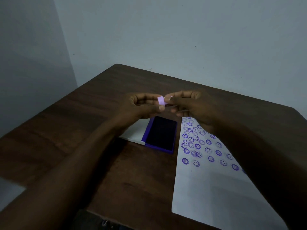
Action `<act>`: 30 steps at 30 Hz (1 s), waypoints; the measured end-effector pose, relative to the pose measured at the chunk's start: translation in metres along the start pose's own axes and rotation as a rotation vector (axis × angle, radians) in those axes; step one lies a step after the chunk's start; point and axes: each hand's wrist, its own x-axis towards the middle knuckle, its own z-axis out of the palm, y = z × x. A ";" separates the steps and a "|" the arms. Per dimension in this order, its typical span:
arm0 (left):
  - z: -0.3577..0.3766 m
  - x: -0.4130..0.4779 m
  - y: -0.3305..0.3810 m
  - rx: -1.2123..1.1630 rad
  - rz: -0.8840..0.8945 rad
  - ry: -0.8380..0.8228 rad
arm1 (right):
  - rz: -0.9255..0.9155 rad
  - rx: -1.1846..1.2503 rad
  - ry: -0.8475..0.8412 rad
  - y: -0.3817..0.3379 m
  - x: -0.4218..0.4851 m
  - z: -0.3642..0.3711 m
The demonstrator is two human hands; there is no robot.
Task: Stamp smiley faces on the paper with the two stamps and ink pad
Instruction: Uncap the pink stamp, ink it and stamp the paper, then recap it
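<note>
No words, brands or numbers are showing anywhere in readable form. The white paper sheet (207, 188) is carrying only purple stamped smiley faces (196, 163) and flower-rimmed smileys (184, 160).

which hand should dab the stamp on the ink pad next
Probably the left hand: it pinches the lilac stamp right above the open ink pad, while the right hand sits nearer the paper.

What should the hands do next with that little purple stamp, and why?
Probably lower the stamp onto the open ink pad just below. The left hand and right hand both pinch it in the air, touching neither pad nor paper. The paper's near half is bare, so there is room for more faces once it is inked.
</note>
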 end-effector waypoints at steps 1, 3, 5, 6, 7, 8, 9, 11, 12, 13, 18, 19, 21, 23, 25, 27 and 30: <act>0.001 0.000 0.000 -0.006 0.001 0.004 | 0.001 0.008 -0.001 0.002 0.000 0.000; 0.001 0.001 0.001 -0.029 -0.008 -0.001 | -0.001 0.030 -0.009 0.005 -0.001 0.000; 0.000 0.001 0.002 -0.039 -0.032 -0.015 | -0.012 0.094 -0.015 0.008 -0.002 -0.001; 0.000 0.001 0.002 -0.046 -0.051 -0.025 | -0.025 0.133 -0.020 0.009 -0.002 -0.001; 0.000 0.002 0.003 -0.057 -0.070 -0.036 | -0.036 0.160 -0.023 0.009 -0.003 -0.002; 0.000 0.002 0.003 -0.066 -0.083 -0.042 | -0.043 0.165 -0.016 0.009 -0.005 -0.003; -0.001 0.002 0.003 -0.074 -0.093 -0.040 | -0.047 0.154 0.002 0.009 -0.006 -0.003; -0.003 0.004 0.003 -0.098 -0.106 -0.013 | -0.057 0.087 0.056 0.007 -0.010 -0.005; -0.006 0.005 0.003 -0.115 -0.111 0.000 | -0.064 0.018 0.093 0.007 -0.011 -0.007; -0.008 0.005 0.003 -0.134 -0.114 0.011 | -0.075 -0.069 0.124 0.008 -0.012 -0.009; -0.015 0.006 0.002 -0.224 -0.101 0.053 | -0.093 -0.566 0.028 0.010 -0.016 -0.009; -0.016 0.007 0.002 -0.237 -0.101 0.059 | -0.098 -0.651 -0.003 0.009 -0.016 -0.006; -0.016 0.008 0.001 -0.251 -0.103 0.065 | -0.108 -0.763 -0.052 0.008 -0.016 -0.001; -0.017 0.008 0.000 -0.253 -0.108 0.066 | -0.100 -0.801 -0.078 0.006 -0.015 0.003; -0.018 0.008 -0.001 -0.257 -0.120 0.067 | -0.100 -0.818 -0.088 0.005 -0.014 0.005; -0.019 0.008 -0.001 -0.260 -0.132 0.065 | -0.097 -0.816 -0.095 0.003 -0.013 0.007; -0.019 0.009 0.000 -0.262 -0.138 0.056 | -0.095 -0.814 -0.131 0.001 -0.011 0.009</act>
